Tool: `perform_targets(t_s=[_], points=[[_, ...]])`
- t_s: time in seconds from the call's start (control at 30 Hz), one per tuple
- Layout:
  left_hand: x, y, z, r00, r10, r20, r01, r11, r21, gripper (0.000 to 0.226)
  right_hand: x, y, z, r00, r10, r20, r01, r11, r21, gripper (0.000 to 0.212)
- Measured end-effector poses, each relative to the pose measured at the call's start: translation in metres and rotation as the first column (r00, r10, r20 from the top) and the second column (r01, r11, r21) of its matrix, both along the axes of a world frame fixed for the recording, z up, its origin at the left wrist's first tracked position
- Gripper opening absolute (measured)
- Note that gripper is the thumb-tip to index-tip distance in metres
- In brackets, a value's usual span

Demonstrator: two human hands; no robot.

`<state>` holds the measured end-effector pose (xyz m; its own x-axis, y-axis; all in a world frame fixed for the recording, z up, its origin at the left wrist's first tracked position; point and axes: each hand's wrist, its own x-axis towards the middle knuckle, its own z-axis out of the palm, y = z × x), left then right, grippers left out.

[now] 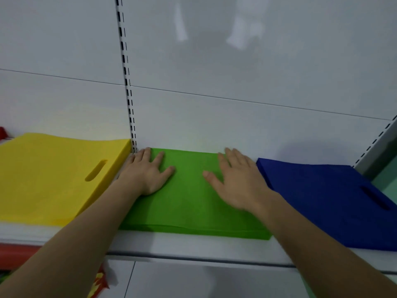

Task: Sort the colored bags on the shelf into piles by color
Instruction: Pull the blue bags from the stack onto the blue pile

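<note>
**Both hands flat on the green pile**

Head view: the left hand (146, 172) and right hand (236, 179) lie flat, fingers straight and spread, on the green pile (189, 203) at mid-shelf (193, 248). The yellow pile (49, 175) lies just left, the blue pile (326, 198) just right.

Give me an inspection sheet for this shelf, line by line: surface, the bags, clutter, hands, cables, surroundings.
Surface: white shelf, bare strip along its front edge.
Job's things: yellow bag pile at left, green bag pile in the middle, blue bag pile at right; each pile shows one color; handle slots visible in yellow and blue.
Clutter: red item behind the yellow pile; red and yellow packaging below the shelf, blurred.
Hands: left hand and right hand lie flat on the green pile, fingers straight, no grip.
Cables: nothing seen.
Surroundings: white back panel, slotted upright.
</note>
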<state>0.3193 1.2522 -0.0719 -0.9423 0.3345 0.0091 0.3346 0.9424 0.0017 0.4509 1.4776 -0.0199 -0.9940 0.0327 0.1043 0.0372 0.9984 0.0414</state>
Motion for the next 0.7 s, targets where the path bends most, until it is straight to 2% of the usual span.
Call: perform_targets(t_s=[0.07, 0.13, 0.43, 0.53, 0.6, 0.7], points=[[0.000, 0.000, 0.000, 1.000, -0.005, 0.005, 0.005, 1.000, -0.002, 0.086, 0.026, -0.027, -0.006, 0.980, 0.195, 0.029, -0.194, 0.981, -0.029, 0.083], [0.000, 0.000, 0.000, 1.000, -0.003, 0.001, 0.003, 1.000, 0.003, 0.086, 0.043, -0.035, -0.017, 0.954, 0.281, 0.103, -0.281, 0.960, -0.023, 0.079], [0.004, 0.000, 0.004, 1.000, 0.014, 0.002, -0.014, 1.000, -0.025, 0.088, 0.064, 0.015, -0.025, 0.974, 0.187, 0.125, -0.192, 0.981, 0.027, 0.073], [0.014, 0.005, 0.020, 0.992, 0.019, -0.125, -0.036, 0.990, -0.134, 0.084, 0.065, 0.015, -0.025, 0.976, 0.183, 0.115, -0.186, 0.982, 0.016, 0.074], [0.039, 0.019, 0.030, 0.975, -0.090, -0.204, 0.073, 0.993, -0.093, 0.073, 0.064, 0.015, -0.026, 0.977, 0.187, 0.106, -0.188, 0.982, 0.000, 0.075], [0.090, 0.040, 0.022, 0.935, -0.332, -0.121, 0.342, 0.938, 0.064, 0.069, 0.063, 0.017, -0.027, 0.975, 0.194, 0.111, -0.194, 0.981, -0.010, 0.075]])
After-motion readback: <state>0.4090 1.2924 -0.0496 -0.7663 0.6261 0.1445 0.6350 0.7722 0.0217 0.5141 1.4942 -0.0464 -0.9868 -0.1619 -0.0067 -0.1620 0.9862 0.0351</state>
